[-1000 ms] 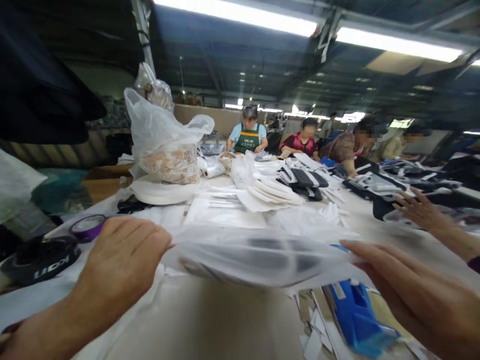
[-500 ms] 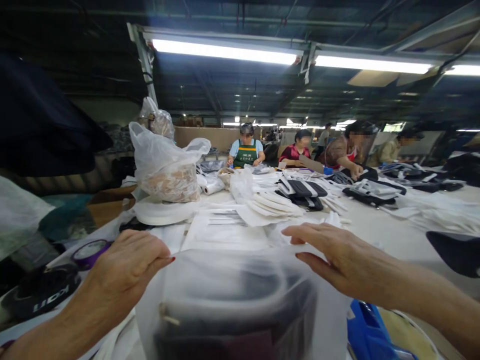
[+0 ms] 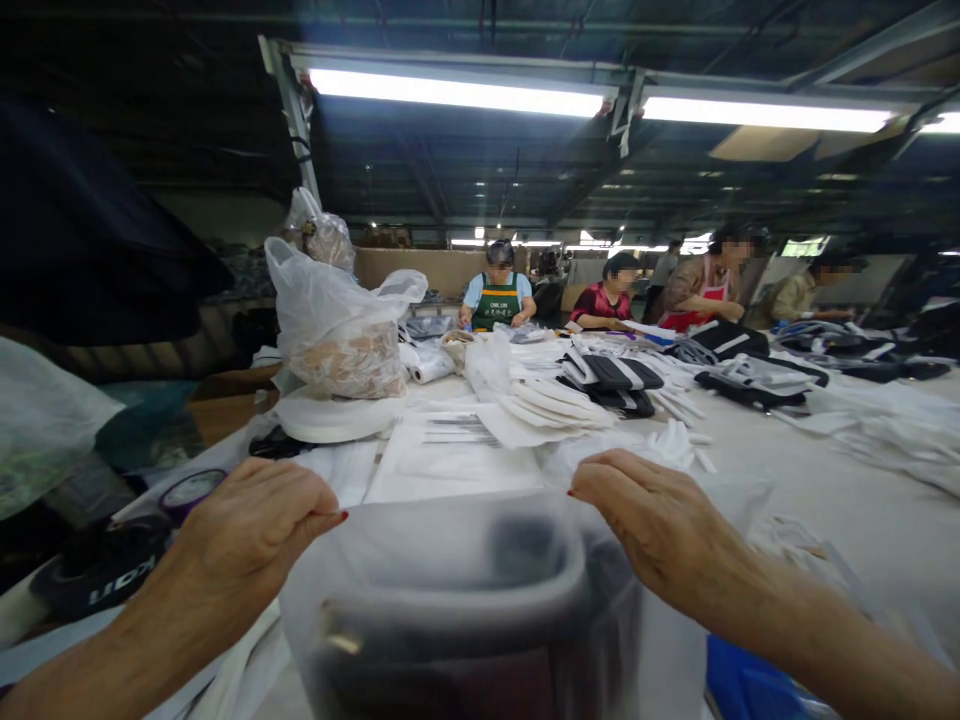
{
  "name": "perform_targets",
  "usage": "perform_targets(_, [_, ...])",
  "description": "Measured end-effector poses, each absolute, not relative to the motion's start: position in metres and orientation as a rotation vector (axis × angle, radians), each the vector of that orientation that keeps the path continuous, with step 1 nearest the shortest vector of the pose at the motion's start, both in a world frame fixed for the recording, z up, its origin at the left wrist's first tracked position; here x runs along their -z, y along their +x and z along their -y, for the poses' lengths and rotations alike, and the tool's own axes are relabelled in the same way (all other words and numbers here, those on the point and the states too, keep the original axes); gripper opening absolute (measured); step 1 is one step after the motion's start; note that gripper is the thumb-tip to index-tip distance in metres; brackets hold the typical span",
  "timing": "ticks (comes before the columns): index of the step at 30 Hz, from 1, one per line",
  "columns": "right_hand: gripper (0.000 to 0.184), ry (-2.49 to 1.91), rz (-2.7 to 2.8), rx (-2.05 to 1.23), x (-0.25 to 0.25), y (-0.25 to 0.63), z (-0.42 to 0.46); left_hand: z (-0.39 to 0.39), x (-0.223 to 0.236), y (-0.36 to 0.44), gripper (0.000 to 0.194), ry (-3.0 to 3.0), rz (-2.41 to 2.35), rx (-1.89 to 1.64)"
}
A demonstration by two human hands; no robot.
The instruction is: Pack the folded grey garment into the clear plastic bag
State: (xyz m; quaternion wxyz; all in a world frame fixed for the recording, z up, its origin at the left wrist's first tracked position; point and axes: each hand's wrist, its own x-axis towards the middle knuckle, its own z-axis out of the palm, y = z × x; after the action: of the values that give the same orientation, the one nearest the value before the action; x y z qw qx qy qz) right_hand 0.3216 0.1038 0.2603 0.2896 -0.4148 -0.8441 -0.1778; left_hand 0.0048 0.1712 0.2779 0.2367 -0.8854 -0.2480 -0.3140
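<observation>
Translucent plastic bag [image 3: 480, 560] hung at lower ctr of frame, blurred dark item [image 3: 450, 670] w/ pale rim inside. L hand's [image 3: 262, 515] grip was pinched on its top edge; R hand's [image 3: 660, 520] likewise, farther right. Beyond, desk [image 3: 757, 440] carried white sheets [image 3: 450, 465] mid-frame, blk/wht pieces [image 3: 615, 375] right of ctr. Person in green apron [image 3: 496, 305] worked at far side, upper ctr.

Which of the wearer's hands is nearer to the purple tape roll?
Left. The left hand shows close to the right of the purple tape roll, pinching the translucent bag; the right hand is farther off, at the bag's opposite top corner.
</observation>
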Motion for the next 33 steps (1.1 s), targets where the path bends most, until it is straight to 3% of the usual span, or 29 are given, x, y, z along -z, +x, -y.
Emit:
perform_targets(9, [0.017,-1.206,2.259,0.335,-0.25,0.314,-0.11,-0.166,-0.264,0.019,0.04,-2.403,0.779,0.837])
perform_targets(15, [0.027,-1.259,2.357,0.091,-0.248,0.316,-0.111,-0.169,-0.242,0.025,0.03,-2.302,0.669,0.773])
perform_targets(22, [0.02,-1.332,2.585,0.236,-0.234,0.307,-0.111,-0.171,-0.236,0.021,0.027,-2.264,0.591,0.85])
perform_targets(27, [0.023,-1.385,2.485,-0.187,-0.245,0.313,-0.116,-0.174,-0.247,0.015,0.041,-2.72,0.912,0.788])
perform_targets(33, [0.032,-1.359,2.241,-0.855,-0.26,0.324,-0.126,-0.176,-0.259,0.009,0.029,-3.19,1.667,0.548])
